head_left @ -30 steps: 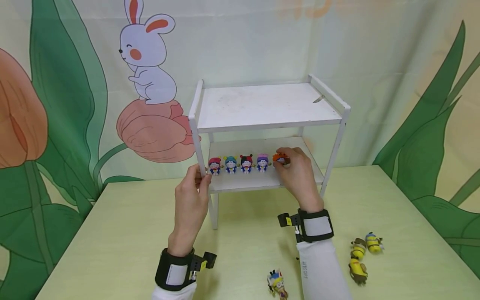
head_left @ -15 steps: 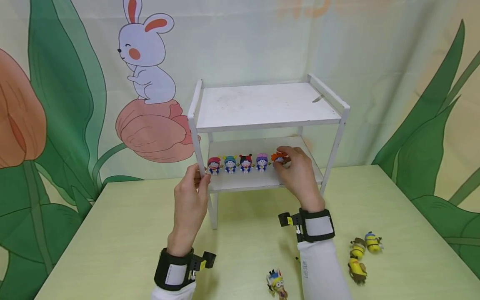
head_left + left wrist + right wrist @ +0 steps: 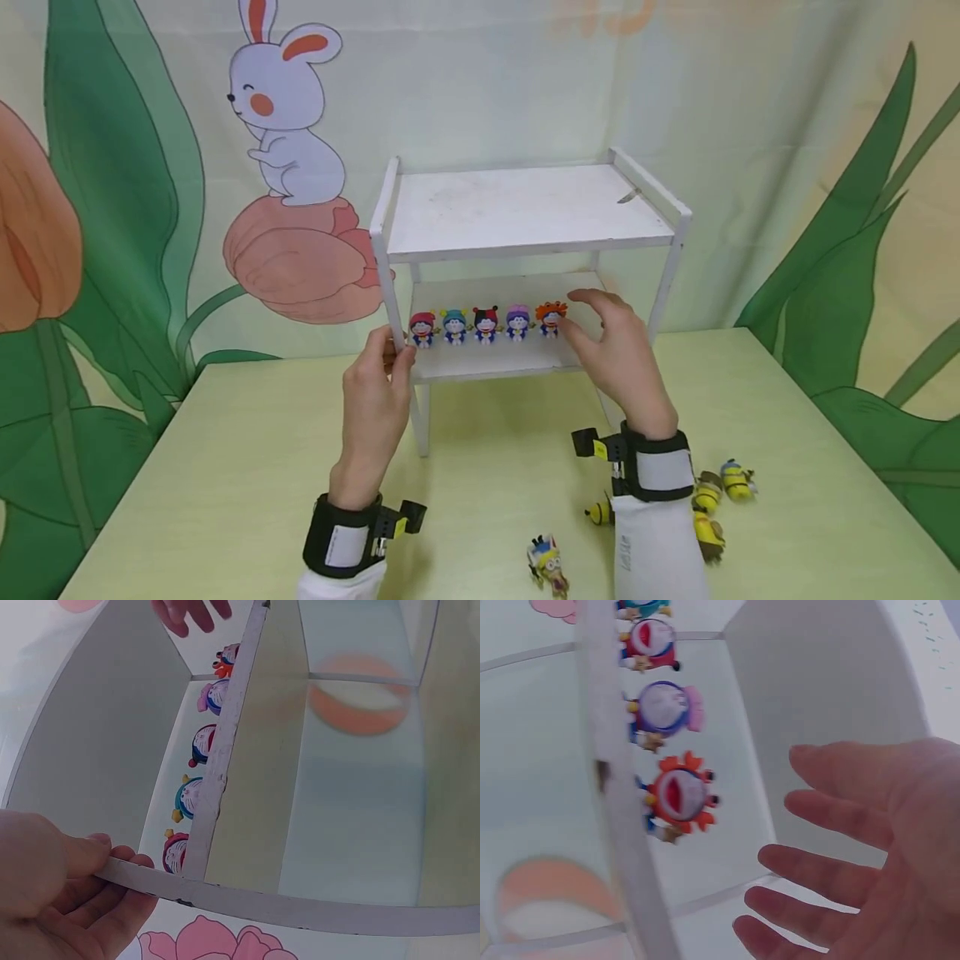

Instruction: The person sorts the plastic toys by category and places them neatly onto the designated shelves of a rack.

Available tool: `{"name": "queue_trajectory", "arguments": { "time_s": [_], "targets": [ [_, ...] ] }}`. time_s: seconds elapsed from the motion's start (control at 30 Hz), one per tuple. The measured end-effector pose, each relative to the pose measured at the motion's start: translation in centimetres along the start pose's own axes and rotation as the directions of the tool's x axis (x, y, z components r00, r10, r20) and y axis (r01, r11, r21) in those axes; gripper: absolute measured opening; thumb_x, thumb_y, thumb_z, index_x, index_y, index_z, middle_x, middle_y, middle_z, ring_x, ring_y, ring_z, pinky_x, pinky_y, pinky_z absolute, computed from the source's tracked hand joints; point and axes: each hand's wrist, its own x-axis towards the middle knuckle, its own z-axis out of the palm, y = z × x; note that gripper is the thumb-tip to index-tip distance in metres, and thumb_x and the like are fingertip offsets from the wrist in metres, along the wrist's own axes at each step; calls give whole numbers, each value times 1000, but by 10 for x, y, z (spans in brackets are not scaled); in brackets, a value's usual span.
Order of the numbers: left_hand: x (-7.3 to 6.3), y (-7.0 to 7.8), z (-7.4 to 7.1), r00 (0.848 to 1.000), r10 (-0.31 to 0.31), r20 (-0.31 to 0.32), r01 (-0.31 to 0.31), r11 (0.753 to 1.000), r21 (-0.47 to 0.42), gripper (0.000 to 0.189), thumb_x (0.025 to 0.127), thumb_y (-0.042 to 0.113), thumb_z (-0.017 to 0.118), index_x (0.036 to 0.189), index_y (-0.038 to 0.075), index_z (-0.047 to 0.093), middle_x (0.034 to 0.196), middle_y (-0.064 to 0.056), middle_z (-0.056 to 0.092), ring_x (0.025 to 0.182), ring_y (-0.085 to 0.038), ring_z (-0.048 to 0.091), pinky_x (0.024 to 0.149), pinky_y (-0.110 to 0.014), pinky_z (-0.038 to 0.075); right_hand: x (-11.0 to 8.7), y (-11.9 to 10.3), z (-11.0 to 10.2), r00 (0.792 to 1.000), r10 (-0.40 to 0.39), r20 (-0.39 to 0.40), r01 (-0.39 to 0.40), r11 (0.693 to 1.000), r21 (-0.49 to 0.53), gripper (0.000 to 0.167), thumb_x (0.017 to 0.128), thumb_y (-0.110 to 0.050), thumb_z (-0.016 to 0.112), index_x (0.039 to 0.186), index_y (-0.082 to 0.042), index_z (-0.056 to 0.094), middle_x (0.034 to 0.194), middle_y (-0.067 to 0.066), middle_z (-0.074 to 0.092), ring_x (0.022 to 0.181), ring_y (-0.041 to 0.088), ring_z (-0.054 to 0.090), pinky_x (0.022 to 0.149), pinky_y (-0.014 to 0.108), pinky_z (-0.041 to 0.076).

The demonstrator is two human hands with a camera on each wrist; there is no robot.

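On the lower board of a white two-tier rack (image 3: 517, 245) stand several small blue-and-white cartoon figurines in a row. The rightmost one wears an orange crab hat (image 3: 551, 318); beside it is one with a purple hat (image 3: 518, 322). My right hand (image 3: 618, 354) hovers just right of the crab-hat figurine, fingers spread. The right wrist view shows a gap between that hand (image 3: 877, 847) and the crab-hat figurine (image 3: 681, 795). My left hand (image 3: 372, 408) grips the rack's front left post, thumb and fingers on either side, near the red-hat figurine (image 3: 422, 329).
Yellow figurines lie on the pale table (image 3: 247, 467): one with a blue-and-white hat (image 3: 548, 567) at the front, another (image 3: 600, 511) partly behind the right wrist, and several more to the right, including a blue-topped one (image 3: 738, 481). A printed curtain (image 3: 487, 83) hangs behind.
My right hand has let go of the crab-hat figurine and drawn back to the right, its fingers spreading. The figurine stays standing in the row. My left hand keeps its hold on the post.
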Motion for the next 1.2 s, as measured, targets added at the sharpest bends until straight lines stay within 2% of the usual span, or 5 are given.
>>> {"name": "queue_trajectory", "arguments": {
  "time_s": [0.37, 0.67, 0.8, 1.0, 1.2],
  "targets": [
    [8, 1, 0, 1000, 20, -22, -21, 1000, -8, 22, 93, 0, 63, 112, -8, 57, 90, -17, 65, 79, -27, 64, 73, -41, 56, -16, -5, -30, 993, -118, 18, 118, 992, -38, 31, 96, -15, 64, 124, -2, 63, 129, 16, 59, 121, 35, 52, 92, 56, 46],
    [12, 0, -3, 999, 13, -32, -14, 1000, -10, 22, 93, 1, 63, 112, -8, 57, 90, -17, 65, 79, -27, 64, 74, -41, 56, -28, -1, -47, 975, -162, 154, 181, 976, -123, 30, 94, -12, 67, 122, -2, 64, 119, 16, 63, 104, 33, 59, 76, 47, 50],
    [10, -1, -3, 1000, -9, -22, 9, 1000, -8, 23, 93, 1, 63, 113, -8, 57, 90, -17, 65, 79, -27, 64, 74, -41, 56, -36, 2, -50, 957, -142, 252, 187, 969, -162, 31, 94, -13, 67, 122, -1, 63, 120, 16, 64, 104, 32, 60, 81, 48, 51],
    [6, 0, -2, 1000, -17, -14, 17, 1000, -6, 23, 94, 0, 63, 114, -8, 56, 91, -18, 65, 80, -28, 64, 74, -41, 56, -57, 14, -48, 910, -137, 393, 227, 954, -194, 30, 94, -14, 67, 122, -3, 64, 116, 12, 66, 99, 30, 63, 82, 47, 53],
    [1, -1, -1, 1000, -17, 0, 17, 1000, -10, 23, 94, 0, 63, 114, -8, 56, 91, -17, 65, 80, -27, 64, 73, -41, 56, -89, 33, -43, 809, -115, 577, 281, 937, -206, 22, 91, -17, 71, 113, -10, 69, 98, -2, 65, 84, 13, 62, 69, 31, 54]
  ]
}}
